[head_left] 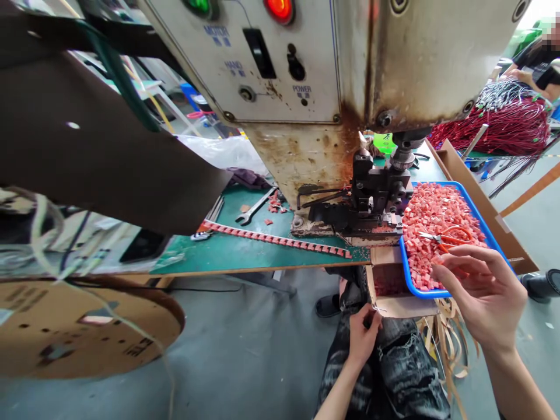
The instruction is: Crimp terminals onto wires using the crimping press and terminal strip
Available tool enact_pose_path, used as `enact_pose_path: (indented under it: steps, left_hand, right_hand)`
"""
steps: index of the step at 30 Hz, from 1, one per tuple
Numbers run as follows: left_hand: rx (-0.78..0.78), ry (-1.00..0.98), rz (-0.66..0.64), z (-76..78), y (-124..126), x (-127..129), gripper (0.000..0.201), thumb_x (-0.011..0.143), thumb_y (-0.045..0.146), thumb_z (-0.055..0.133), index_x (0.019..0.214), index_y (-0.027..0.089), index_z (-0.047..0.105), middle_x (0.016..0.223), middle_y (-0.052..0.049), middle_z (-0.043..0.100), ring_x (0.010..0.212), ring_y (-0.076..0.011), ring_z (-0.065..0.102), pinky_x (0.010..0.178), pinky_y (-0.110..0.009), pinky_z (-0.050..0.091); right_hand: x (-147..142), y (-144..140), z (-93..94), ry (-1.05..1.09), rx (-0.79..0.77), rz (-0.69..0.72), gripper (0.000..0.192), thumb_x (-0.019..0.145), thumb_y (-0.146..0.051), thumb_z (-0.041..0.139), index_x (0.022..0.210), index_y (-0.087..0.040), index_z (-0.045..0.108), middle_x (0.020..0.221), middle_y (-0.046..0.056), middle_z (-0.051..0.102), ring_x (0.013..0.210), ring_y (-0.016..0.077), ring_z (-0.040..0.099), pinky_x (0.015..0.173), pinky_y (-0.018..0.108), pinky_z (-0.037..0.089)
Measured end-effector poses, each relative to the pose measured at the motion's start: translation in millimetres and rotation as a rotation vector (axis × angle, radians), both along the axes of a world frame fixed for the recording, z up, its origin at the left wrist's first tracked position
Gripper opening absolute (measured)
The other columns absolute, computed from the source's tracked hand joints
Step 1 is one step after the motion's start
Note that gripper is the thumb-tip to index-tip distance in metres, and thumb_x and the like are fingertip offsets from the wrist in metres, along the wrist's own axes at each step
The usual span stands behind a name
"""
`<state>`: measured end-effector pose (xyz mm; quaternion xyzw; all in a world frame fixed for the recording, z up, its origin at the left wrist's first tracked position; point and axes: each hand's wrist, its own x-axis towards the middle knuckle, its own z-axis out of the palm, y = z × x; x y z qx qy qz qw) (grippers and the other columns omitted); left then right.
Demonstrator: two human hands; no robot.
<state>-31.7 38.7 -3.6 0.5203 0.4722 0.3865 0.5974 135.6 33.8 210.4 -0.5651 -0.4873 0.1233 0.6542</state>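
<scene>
My left hand (364, 336) is low over my lap, its fingers pinched on a thin wire (377, 307) just under the edge of a cardboard box (396, 306). My right hand (481, 291) hovers with its fingers spread at the near edge of a blue tray (479, 219) heaped with small red terminals (433, 213). It holds nothing. Orange-handled snips (452, 236) lie on the heap just beyond its fingertips. A strip of red terminals (280, 239) runs across the green table (245, 251) into the press die (371, 198).
A rusty crimping press (306, 87) with lit green and red lamps towers over the table. A wrench (254, 208) lies left of the die. A cardboard reel (79, 326) sits low at the left. Bundles of red wires (503, 125) and another person's arm are far right.
</scene>
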Motion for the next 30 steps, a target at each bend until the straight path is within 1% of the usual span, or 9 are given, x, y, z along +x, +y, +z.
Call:
enact_pose_path:
  steps: [3,7,10,13,15,17,22,26,30]
  left_hand:
    - [-0.013,0.018,0.005,-0.4,0.0,0.2,0.037,0.079,0.051,0.065,0.062,0.019,0.058,0.048,0.001,0.058,0.045,-0.0127,0.050,0.049,-0.024,0.037]
    - [-0.013,0.002,0.014,-1.8,-1.3,-0.2,0.037,0.080,0.051,0.067,0.065,0.018,0.060,0.048,0.001,0.058,0.045,-0.0126,0.051,0.050,-0.023,0.038]
    - [0.007,-0.019,0.020,-2.4,-2.7,-1.0,0.035,0.082,0.048,0.067,0.066,0.018,0.061,0.048,0.001,0.059,0.045,-0.0125,0.050,0.050,-0.023,0.038]
    - [0.007,-0.023,0.017,-2.3,-3.9,-1.9,0.032,0.084,0.046,0.067,0.069,0.017,0.063,0.048,0.001,0.059,0.045,-0.0121,0.050,0.050,-0.022,0.037]
    - [-0.003,-0.022,0.013,-2.1,-4.3,-2.4,0.032,0.085,0.046,0.066,0.071,0.017,0.065,0.048,0.002,0.059,0.044,-0.0118,0.049,0.050,-0.023,0.037]
    - [-0.011,-0.023,0.007,-2.1,-4.4,-2.6,0.033,0.086,0.046,0.065,0.073,0.016,0.066,0.048,0.001,0.058,0.045,-0.0118,0.049,0.051,-0.023,0.036]
    - [-0.020,-0.037,-0.002,-2.0,-3.3,-2.7,0.036,0.086,0.050,0.065,0.073,0.016,0.066,0.048,0.001,0.058,0.045,-0.0120,0.047,0.050,-0.023,0.035]
    - [-0.028,-0.032,-0.001,0.6,-2.7,-3.1,0.040,0.085,0.054,0.065,0.071,0.016,0.066,0.048,0.001,0.057,0.045,-0.0120,0.047,0.050,-0.023,0.034]
    - [-0.056,-0.021,-0.011,3.5,-2.6,-2.8,0.041,0.084,0.055,0.065,0.067,0.018,0.063,0.048,0.001,0.057,0.046,-0.0124,0.046,0.051,-0.023,0.034]
  right_hand:
    - [-0.3,-3.5,-1.3,-0.026,0.010,-0.021,0.023,0.079,-0.014,0.082,0.098,-0.022,0.071,0.079,0.000,0.075,0.068,0.0157,0.074,0.061,0.025,0.066]
    - [-3.5,-5.3,-11.7,-0.071,0.012,-0.020,0.022,0.080,-0.017,0.082,0.098,-0.023,0.071,0.082,0.002,0.076,0.069,0.0177,0.074,0.063,0.029,0.066]
    - [-7.3,-3.8,-22.9,-0.136,-0.018,0.046,0.020,0.083,-0.016,0.079,0.099,-0.024,0.071,0.083,0.003,0.077,0.071,0.0180,0.074,0.064,0.029,0.066]
    - [-7.1,0.4,-30.3,-0.300,-0.058,0.149,0.013,0.088,-0.016,0.074,0.098,-0.025,0.074,0.086,0.003,0.079,0.074,0.0176,0.075,0.067,0.029,0.065]
    - [-2.4,5.7,-30.9,-0.411,-0.111,0.210,0.012,0.091,-0.019,0.072,0.100,-0.025,0.077,0.092,0.003,0.080,0.080,0.0188,0.076,0.070,0.030,0.064]
    - [5.7,14.5,-28.5,-0.438,-0.179,0.224,0.010,0.092,-0.025,0.071,0.098,-0.026,0.079,0.095,0.004,0.080,0.082,0.0198,0.077,0.070,0.030,0.063]
    - [24.4,54.3,-22.7,-0.127,-0.258,0.104,0.018,0.086,-0.040,0.077,0.087,-0.022,0.079,0.079,0.004,0.076,0.063,0.0159,0.068,0.051,0.026,0.055]
    - [27.2,89.6,-26.3,0.010,-0.255,0.135,0.031,0.076,-0.047,0.084,0.086,-0.019,0.076,0.072,0.003,0.070,0.055,0.0124,0.058,0.046,0.024,0.048]
    - [27.3,108.8,-30.8,0.047,-0.261,0.178,0.036,0.068,-0.047,0.090,0.083,-0.018,0.075,0.063,-0.003,0.058,0.050,0.0082,0.045,0.044,0.022,0.043]
